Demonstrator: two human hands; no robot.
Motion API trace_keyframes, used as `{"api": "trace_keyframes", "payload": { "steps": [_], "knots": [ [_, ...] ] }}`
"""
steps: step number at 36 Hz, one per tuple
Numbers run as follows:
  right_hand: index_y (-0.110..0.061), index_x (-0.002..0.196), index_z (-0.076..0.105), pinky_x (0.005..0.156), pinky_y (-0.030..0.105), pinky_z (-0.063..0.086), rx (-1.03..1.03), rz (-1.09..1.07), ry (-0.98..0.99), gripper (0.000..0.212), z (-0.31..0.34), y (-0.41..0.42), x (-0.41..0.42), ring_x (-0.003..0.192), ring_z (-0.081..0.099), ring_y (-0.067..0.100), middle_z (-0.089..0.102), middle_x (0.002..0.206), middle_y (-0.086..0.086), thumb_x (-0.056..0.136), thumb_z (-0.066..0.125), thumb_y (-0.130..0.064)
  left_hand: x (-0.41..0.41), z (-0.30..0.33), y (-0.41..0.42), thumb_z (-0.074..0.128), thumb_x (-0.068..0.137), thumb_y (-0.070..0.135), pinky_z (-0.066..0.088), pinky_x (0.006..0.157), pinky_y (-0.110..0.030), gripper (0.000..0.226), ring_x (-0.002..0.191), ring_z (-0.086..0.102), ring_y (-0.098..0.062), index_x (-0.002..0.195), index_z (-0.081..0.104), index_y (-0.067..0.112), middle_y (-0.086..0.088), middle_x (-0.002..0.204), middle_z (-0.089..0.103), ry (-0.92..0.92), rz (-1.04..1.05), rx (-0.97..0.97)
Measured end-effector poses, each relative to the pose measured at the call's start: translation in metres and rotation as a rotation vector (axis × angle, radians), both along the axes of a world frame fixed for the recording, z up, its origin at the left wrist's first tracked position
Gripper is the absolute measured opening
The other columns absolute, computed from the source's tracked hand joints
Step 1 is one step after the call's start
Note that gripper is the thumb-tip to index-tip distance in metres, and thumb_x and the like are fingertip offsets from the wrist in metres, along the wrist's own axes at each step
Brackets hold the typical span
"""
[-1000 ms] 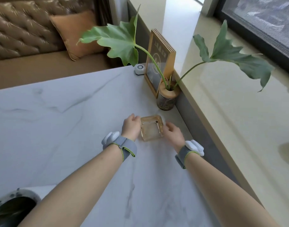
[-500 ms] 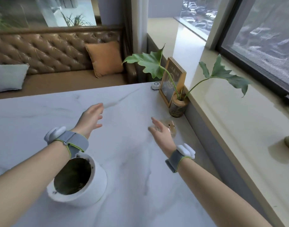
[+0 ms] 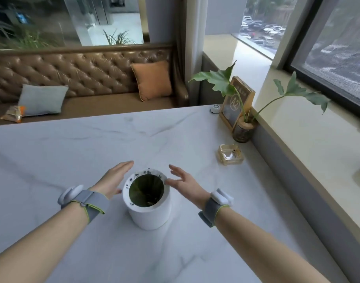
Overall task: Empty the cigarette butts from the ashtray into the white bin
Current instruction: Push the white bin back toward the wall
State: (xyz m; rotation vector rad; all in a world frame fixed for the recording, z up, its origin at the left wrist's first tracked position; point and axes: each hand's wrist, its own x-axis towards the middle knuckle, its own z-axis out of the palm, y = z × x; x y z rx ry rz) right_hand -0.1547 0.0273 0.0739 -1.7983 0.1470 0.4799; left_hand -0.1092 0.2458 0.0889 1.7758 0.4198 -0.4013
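A white marble-patterned table (image 3: 93, 152) carries a leafy green plant in a small dark jar (image 3: 242, 130), a wooden-framed table sign (image 3: 237, 103) (marked "A2") and a small round white button device (image 3: 215, 108) along its far right edge. Behind stands a tufted brown leather bench (image 3: 77, 72) with an orange cushion (image 3: 152, 80), a pale grey cushion (image 3: 42, 100) and a crumpled snack packet (image 3: 13, 113).

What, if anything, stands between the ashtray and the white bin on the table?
Nothing visible: bare marble lies between the ashtray and the white bin. Only the open right hand hovers beside the bin's rim on that side.
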Motion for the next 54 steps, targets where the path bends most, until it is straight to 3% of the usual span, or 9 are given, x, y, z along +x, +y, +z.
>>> {"api": "trace_keyframes", "payload": {
  "steps": [8, 13, 19, 32, 38, 41, 45, 49, 54],
  "knots": [
    [-0.021, 0.149, 0.031, 0.101, 0.028, 0.044, -0.046, -0.054, 0.037, 0.071, -0.009, 0.023, -0.024, 0.126, 0.053, 0.019, 0.041, 0.151, 0.001, 0.085, 0.062, -0.017, -0.028, -0.019, 0.007, 0.052, 0.09, 0.048, 0.052, 0.08, -0.05, 0.053, 0.124, 0.047, -0.031, 0.141, 0.039, 0.037, -0.001, 0.14, 0.049, 0.228, -0.058, -0.138],
    [-0.017, 0.147, 0.035, 0.105, 0.033, 0.045, -0.03, -0.13, -0.008, 0.064, -0.008, 0.026, -0.031, 0.13, 0.049, 0.02, 0.042, 0.149, 0.002, 0.086, 0.054, -0.006, -0.026, -0.024, 0.001, 0.046, 0.091, 0.055, 0.045, 0.095, -0.063, 0.049, 0.123, 0.047, -0.034, 0.136, 0.045, 0.036, -0.002, 0.134, 0.053, 0.228, -0.048, -0.166],
    [-0.016, 0.144, 0.038, 0.099, 0.027, 0.046, -0.005, -0.235, -0.051, 0.059, -0.012, 0.007, -0.037, 0.123, 0.05, 0.014, 0.046, 0.147, 0.0, 0.088, 0.052, -0.005, -0.028, -0.028, -0.023, 0.045, 0.095, 0.045, 0.053, 0.079, -0.053, 0.043, 0.123, 0.048, -0.035, 0.136, 0.046, 0.031, -0.005, 0.136, 0.054, 0.192, -0.037, -0.188],
    [-0.013, 0.138, 0.048, 0.097, 0.024, 0.044, -0.039, -0.46, -0.096, 0.047, -0.015, -0.071, -0.041, 0.131, 0.051, 0.021, 0.049, 0.144, 0.006, 0.092, 0.05, -0.008, -0.023, -0.039, -0.103, 0.051, 0.095, 0.033, 0.051, 0.084, -0.051, 0.045, 0.121, 0.047, -0.036, 0.137, 0.046, 0.017, -0.014, 0.131, 0.053, 0.213, -0.089, -0.318],
    [-0.024, 0.135, 0.053, 0.088, 0.024, 0.043, -0.112, -0.536, -0.107, 0.041, -0.016, -0.119, -0.04, 0.107, 0.059, 0.012, 0.053, 0.14, -0.002, 0.094, 0.049, -0.02, -0.015, -0.046, -0.153, 0.053, 0.094, 0.033, 0.053, 0.069, -0.041, 0.051, 0.124, 0.045, -0.036, 0.141, 0.041, 0.017, -0.014, 0.137, 0.049, 0.215, -0.116, -0.366],
    [-0.026, 0.138, 0.05, 0.087, 0.023, 0.042, -0.082, -0.55, -0.113, 0.041, -0.018, -0.138, -0.04, 0.098, 0.062, 0.006, 0.053, 0.138, -0.007, 0.097, 0.048, -0.029, -0.011, -0.048, -0.177, 0.054, 0.094, 0.031, 0.053, 0.076, -0.042, 0.051, 0.124, 0.047, -0.037, 0.141, 0.042, 0.017, -0.015, 0.138, 0.049, 0.231, -0.115, -0.413],
    [-0.026, 0.14, 0.046, 0.069, 0.005, 0.041, 0.0, -0.604, -0.114, 0.043, -0.023, -0.157, -0.042, 0.086, 0.053, -0.015, 0.051, 0.13, -0.012, 0.097, 0.047, -0.025, -0.009, -0.051, -0.203, 0.053, 0.095, 0.029, 0.049, 0.091, -0.046, 0.049, 0.131, 0.043, -0.037, 0.141, 0.042, 0.016, -0.014, 0.143, 0.047, 0.241, -0.121, -0.463],
    [-0.019, 0.142, 0.043, 0.094, 0.021, 0.037, -0.003, -0.641, -0.107, 0.045, -0.023, -0.182, -0.042, 0.113, 0.05, 0.006, 0.048, 0.144, -0.002, 0.097, 0.045, -0.019, -0.003, -0.051, -0.233, 0.052, 0.096, 0.028, 0.046, 0.098, -0.05, 0.049, 0.133, 0.037, -0.037, 0.142, 0.041, 0.016, -0.012, 0.147, 0.04, 0.235, -0.111, -0.471],
    [-0.021, 0.139, 0.048, 0.096, 0.026, 0.037, -0.037, -0.641, -0.116, 0.043, -0.021, -0.213, -0.034, 0.119, 0.048, 0.008, 0.052, 0.143, -0.001, 0.095, 0.048, -0.016, 0.005, -0.053, -0.263, 0.054, 0.094, 0.03, 0.048, 0.095, -0.048, 0.053, 0.132, 0.037, -0.036, 0.143, 0.039, 0.018, -0.01, 0.147, 0.039, 0.227, -0.128, -0.476]
  ]
}}
